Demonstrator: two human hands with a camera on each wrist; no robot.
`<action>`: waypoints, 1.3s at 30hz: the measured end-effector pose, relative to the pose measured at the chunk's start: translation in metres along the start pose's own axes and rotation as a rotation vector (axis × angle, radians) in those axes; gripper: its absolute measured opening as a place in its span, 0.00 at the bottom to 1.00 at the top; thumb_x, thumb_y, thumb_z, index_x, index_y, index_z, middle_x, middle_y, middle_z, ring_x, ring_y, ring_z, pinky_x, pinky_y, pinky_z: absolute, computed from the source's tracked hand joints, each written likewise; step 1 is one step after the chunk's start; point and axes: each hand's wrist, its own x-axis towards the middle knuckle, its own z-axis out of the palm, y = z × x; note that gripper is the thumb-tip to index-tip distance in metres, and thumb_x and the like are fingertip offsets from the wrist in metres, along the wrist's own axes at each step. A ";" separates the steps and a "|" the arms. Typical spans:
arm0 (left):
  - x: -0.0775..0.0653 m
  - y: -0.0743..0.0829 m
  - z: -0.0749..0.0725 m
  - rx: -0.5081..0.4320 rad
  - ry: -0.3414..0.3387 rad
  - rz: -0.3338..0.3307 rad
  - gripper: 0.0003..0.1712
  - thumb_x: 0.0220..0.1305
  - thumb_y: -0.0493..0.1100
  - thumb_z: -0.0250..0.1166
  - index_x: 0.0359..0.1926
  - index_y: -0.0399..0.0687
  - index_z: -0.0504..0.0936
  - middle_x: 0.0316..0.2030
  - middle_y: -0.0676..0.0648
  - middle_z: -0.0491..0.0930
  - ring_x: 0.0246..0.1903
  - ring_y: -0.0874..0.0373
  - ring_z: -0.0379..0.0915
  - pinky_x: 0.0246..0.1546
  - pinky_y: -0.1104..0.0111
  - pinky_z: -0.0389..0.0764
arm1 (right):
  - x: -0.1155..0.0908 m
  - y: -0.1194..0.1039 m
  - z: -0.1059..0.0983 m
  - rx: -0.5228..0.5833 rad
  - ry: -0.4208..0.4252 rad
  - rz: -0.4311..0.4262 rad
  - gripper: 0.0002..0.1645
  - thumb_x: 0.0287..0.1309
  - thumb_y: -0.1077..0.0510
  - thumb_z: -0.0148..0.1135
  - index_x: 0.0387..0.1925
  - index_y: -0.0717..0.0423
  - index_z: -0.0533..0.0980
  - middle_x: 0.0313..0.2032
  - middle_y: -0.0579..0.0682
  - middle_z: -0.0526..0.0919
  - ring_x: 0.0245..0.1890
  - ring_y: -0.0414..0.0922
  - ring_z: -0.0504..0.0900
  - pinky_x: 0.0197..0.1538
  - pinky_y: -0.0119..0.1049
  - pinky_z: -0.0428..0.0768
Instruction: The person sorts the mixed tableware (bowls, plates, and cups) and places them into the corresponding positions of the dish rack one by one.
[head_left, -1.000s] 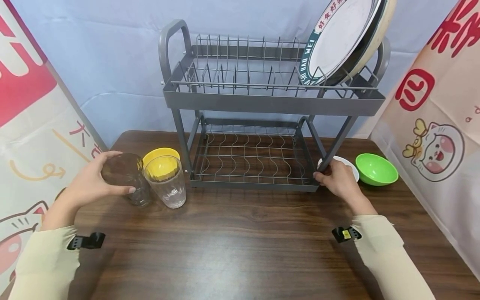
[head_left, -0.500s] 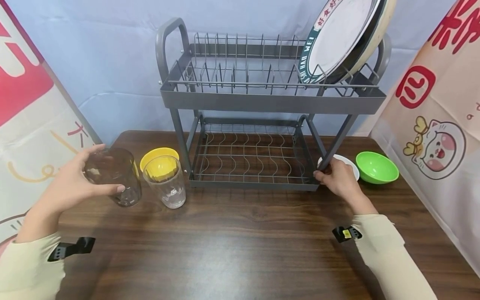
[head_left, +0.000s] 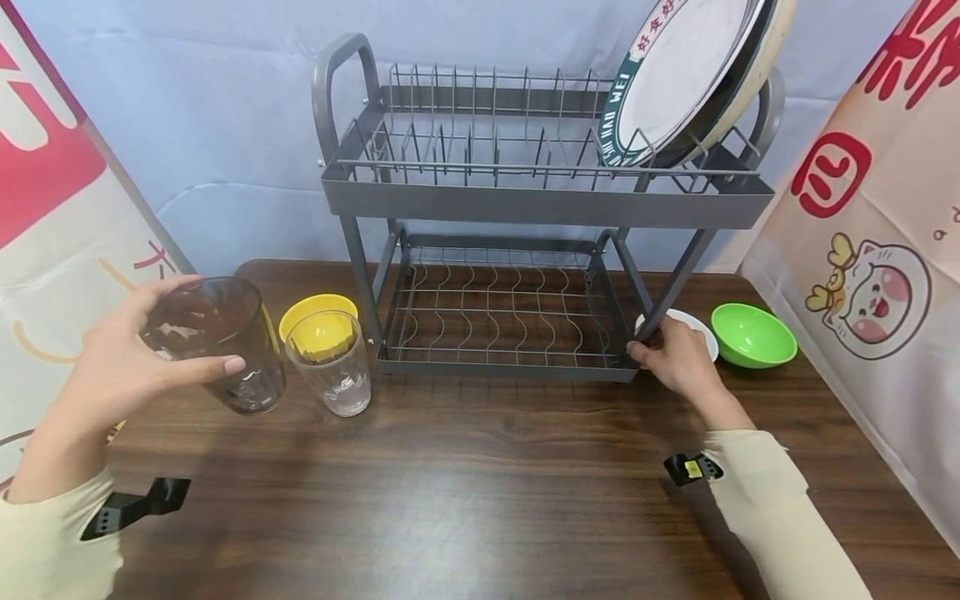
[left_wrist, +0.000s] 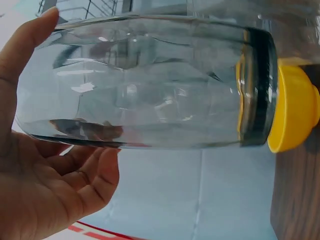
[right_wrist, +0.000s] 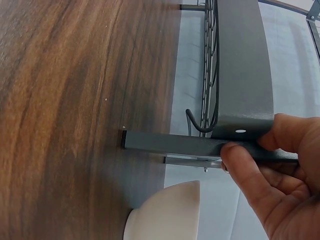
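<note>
A dark tinted glass (head_left: 251, 367) is held by my left hand (head_left: 112, 367), thumb on one side and fingers on the other, near its rim. In the left wrist view the glass (left_wrist: 155, 90) has a thick base close to the table, with the yellow bowl (left_wrist: 290, 107) just past it. To its right stands a clear glass (head_left: 348, 392). On the other side, my right hand (head_left: 678, 358) pinches the front right leg of the grey two-tier dish rack (head_left: 547, 204). The right wrist view shows thumb and fingers around that leg (right_wrist: 175, 144), beside the lower tier.
Large plates (head_left: 678, 75) lean at the right end of the rack's upper tier. A white bowl (head_left: 697, 325) sits partly behind my right hand, beside a green bowl (head_left: 753, 335). Printed banners (head_left: 840, 275) flank the wooden table (head_left: 480, 483).
My left hand has moved left and slightly toward me with the tinted glass, widening the distance to the clear glass. My right hand has stayed on the rack leg.
</note>
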 end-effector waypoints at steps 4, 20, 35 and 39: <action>0.000 0.005 0.003 -0.063 0.036 0.060 0.50 0.35 0.32 0.79 0.62 0.50 0.66 0.40 0.53 0.76 0.35 0.65 0.73 0.28 0.80 0.73 | -0.001 0.000 0.001 0.005 0.010 -0.007 0.10 0.53 0.61 0.64 0.30 0.65 0.73 0.20 0.54 0.80 0.20 0.47 0.78 0.24 0.39 0.70; -0.001 0.031 0.013 -0.483 0.175 0.221 0.47 0.31 0.15 0.67 0.59 0.40 0.71 0.39 0.46 0.78 0.33 0.59 0.76 0.32 0.78 0.76 | -0.002 0.001 0.004 0.012 0.049 -0.031 0.10 0.52 0.61 0.64 0.30 0.65 0.73 0.21 0.55 0.80 0.22 0.49 0.78 0.24 0.39 0.70; -0.006 0.055 0.025 -0.268 0.046 0.323 0.57 0.24 0.18 0.75 0.63 0.41 0.66 0.46 0.45 0.77 0.39 0.58 0.77 0.34 0.76 0.77 | -0.004 0.000 0.005 0.014 0.069 -0.028 0.09 0.52 0.63 0.63 0.31 0.65 0.73 0.23 0.57 0.81 0.23 0.51 0.80 0.24 0.39 0.72; -0.004 0.059 0.031 -0.212 0.054 0.374 0.58 0.20 0.19 0.77 0.63 0.41 0.67 0.45 0.48 0.78 0.39 0.61 0.76 0.37 0.77 0.75 | -0.004 0.002 0.006 0.023 0.075 -0.035 0.09 0.52 0.63 0.63 0.31 0.65 0.73 0.23 0.57 0.81 0.23 0.51 0.80 0.24 0.39 0.73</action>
